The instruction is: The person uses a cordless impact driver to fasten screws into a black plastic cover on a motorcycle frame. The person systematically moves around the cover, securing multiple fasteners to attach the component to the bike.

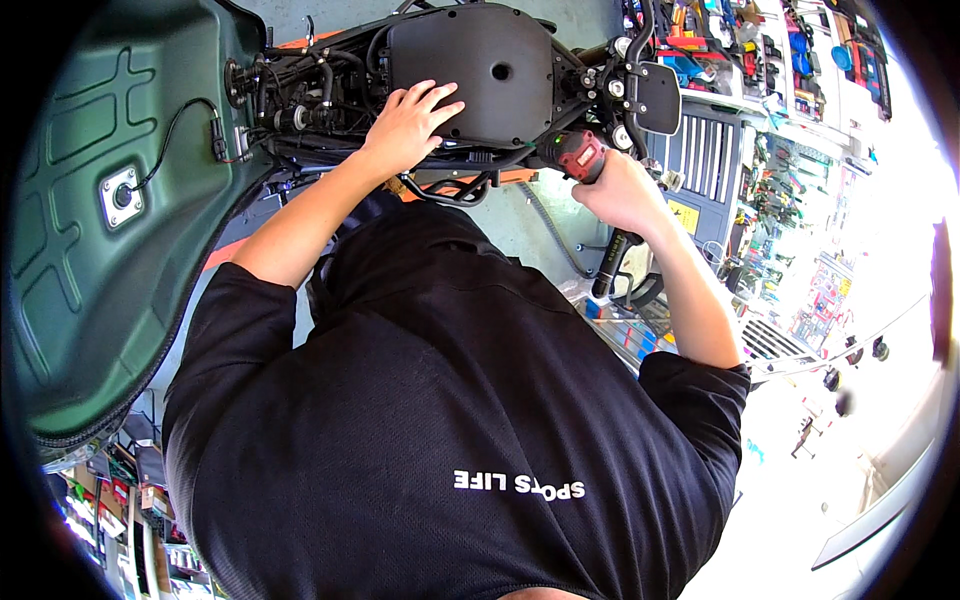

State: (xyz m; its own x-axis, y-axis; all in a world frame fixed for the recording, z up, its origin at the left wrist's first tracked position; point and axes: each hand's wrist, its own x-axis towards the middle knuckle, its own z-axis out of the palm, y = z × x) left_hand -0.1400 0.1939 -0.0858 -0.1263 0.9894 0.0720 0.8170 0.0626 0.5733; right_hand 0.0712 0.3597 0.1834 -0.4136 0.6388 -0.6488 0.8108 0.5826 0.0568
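Note:
Before me stands a partly stripped motorcycle, with a flat black cover (470,55) over its middle. My left hand (408,125) rests on the cover's near left part, its fingers spread flat and nothing in them. In my right hand (625,192) is a red and black power drill (578,155), gripped by its handle. The drill's nose points left, close to the cover's near right edge. Whether its tip touches a screw cannot be made out. A dark round hole (502,72) shows in the cover.
A large green seat shell (70,200) with a cable and metal plate is raised at the left. The handlebar (640,60) crosses at the right, with a black grip (610,262) reaching toward me. Beyond stand a grey slatted cabinet (700,150) and tool-laden shelves (800,60).

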